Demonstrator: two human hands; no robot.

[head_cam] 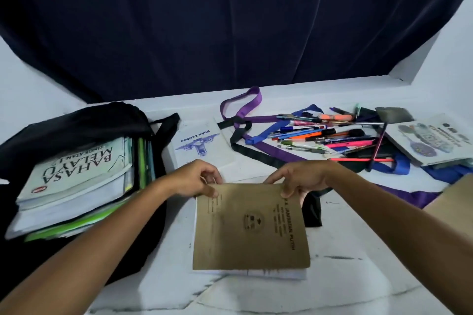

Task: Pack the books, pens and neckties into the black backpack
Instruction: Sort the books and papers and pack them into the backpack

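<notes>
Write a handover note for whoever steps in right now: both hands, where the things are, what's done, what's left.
Left hand and right hand each pinch a far corner of the brown exercise book, which lies in the middle of the white table.
Black backpack lies open on the left, already holding a stack of books.
Left to pack: the brown book, the white booklet behind it, the book at far right, the pens and the neckties, all loose on the table.
</notes>
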